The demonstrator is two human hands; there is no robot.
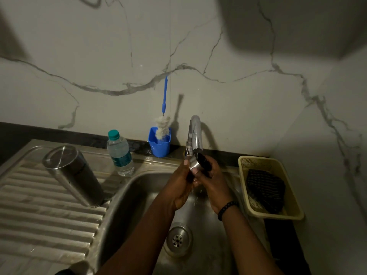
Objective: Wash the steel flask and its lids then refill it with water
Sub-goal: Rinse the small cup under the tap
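The steel flask (72, 174) stands upside down on the ribbed drainboard (29, 211), left of the sink basin (137, 197). Both my hands meet right under the chrome tap spout (195, 136). My left hand (178, 185) grips a steel lid (194, 164) with thumb and fingers. My right hand (213, 181), a bead bracelet on its wrist, wraps a black lid (203, 160) pressed against the steel one. A few water drops fall below my hands.
A plastic water bottle (120, 153) with a green cap stands behind the flask. A blue cup (159, 144) holds a bottle brush (163, 108) against the marble wall. A yellow basket (268, 187) with a dark scrubber sits right of the sink. The drain (177, 240) lies below.
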